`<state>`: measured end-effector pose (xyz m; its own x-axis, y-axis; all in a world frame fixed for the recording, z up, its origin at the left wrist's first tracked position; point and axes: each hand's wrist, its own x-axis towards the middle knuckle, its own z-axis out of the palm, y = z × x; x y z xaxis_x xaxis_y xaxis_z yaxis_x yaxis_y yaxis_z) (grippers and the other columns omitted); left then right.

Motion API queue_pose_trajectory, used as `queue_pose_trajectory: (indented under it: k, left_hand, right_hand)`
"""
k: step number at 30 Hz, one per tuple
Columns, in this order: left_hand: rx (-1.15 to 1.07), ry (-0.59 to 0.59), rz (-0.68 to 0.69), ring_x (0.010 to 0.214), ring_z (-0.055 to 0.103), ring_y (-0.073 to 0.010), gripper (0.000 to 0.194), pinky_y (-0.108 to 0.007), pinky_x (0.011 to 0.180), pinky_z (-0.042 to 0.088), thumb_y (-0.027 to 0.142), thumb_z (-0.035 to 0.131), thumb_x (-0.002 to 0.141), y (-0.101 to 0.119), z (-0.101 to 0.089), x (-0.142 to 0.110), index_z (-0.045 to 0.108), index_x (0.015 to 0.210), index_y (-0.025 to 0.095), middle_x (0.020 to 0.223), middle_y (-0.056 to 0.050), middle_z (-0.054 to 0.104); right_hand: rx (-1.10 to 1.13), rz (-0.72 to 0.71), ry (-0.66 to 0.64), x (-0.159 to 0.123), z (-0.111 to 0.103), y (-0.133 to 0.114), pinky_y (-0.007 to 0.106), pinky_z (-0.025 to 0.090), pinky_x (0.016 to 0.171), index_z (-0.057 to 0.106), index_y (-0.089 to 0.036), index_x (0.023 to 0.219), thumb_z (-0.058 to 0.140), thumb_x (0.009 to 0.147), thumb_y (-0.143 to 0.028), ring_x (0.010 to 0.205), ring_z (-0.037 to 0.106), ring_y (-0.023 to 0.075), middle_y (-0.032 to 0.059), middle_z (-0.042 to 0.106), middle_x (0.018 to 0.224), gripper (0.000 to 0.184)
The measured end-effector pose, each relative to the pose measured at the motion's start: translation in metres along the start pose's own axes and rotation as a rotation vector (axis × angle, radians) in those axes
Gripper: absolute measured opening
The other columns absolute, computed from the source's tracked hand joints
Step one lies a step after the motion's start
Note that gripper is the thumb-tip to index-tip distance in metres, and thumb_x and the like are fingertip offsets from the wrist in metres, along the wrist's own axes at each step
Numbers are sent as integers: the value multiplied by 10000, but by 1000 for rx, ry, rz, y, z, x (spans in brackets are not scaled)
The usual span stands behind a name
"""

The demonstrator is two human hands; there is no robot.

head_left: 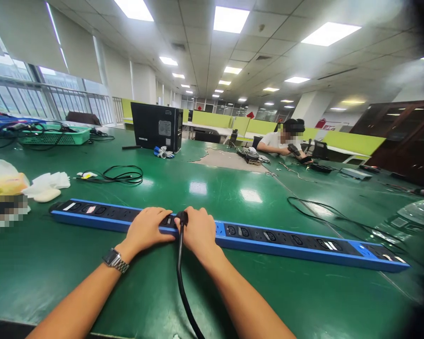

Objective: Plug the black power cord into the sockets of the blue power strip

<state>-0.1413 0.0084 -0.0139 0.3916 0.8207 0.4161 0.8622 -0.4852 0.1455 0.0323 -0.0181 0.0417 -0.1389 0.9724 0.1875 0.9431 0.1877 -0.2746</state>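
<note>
Left hand (146,230): mine, half open, arched over the strip (304,248), thumb along the near edge, fingers across the top; has hold of it just left of the plug. Far fingertips hidden.

Right hand (199,233): mine, fingers curled closed about the plug (182,216), thumb against its left side. Whether the plug is fully seated I cannot tell; my fingers cover the join.

Strip: one, long, blue casing, black sockets facing up; lies flat across the table (162,308) in front of me. Judged stiff and fairly heavy for its length, smooth-sided, apt to slide on the glossy top. Best held across its width, close to the socket in use.

Plug: one, black, at the strip between my hands. Judged hard and light, not fragile; best taken by the body, not by the cord.

Cord (181,275): one, black, thick, hanging from the plug towards me between my forearms; likely springy, with some sideways pull on the plug.

Pose: forearms reach in from the lower edge and converge; hands near each other, palms down, the right turned inward. Watch (116,260) on the left wrist.

Beyond: coiled cable (125,175), computer case (157,126), gloves (163,152); a co-worker (281,141) at the far side.
</note>
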Motion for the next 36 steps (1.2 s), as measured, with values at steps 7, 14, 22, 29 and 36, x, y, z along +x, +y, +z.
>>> queue_pose_trajectory:
  k: [7,14,22,29,36]
  left_hand:
    - [-9,-8,-2,1076,595,-303,635,-446,961,449,549,746,661,-4,3,-1,611,1189,223,1163,-79,664]
    - [-17,7,-6,1063,597,-299,630,-442,960,445,574,747,649,-5,4,0,619,1169,243,1158,-73,665]
    - [-3,-6,-5,1056,596,-297,639,-440,950,447,552,765,646,-3,3,0,614,1176,228,1155,-76,665]
    - [-20,-22,-27,1073,588,-295,622,-440,967,437,543,749,664,-3,2,0,614,1188,238,1160,-74,659]
    - [-43,-22,-17,1053,591,-279,541,-427,971,429,482,700,713,1,0,0,611,1186,235,1137,-68,667]
  right_hand:
    - [-16,11,-164,24,-13,12,326,457,703,703,-250,962,513,871,-498,903,664,240,87,725,990,325]
    - [-13,-10,-251,37,-20,21,286,469,658,743,-302,915,548,839,-567,837,680,209,44,738,893,338]
    - [-60,-24,-219,36,-24,11,319,482,698,745,-296,950,592,823,-508,906,681,243,68,738,985,290]
    - [-115,-49,-199,35,-20,9,316,482,676,743,-289,920,561,838,-526,886,685,245,71,741,947,309]
    - [-189,-118,-130,10,-1,-11,359,484,742,667,-151,1019,499,904,-313,877,694,272,165,725,932,260]
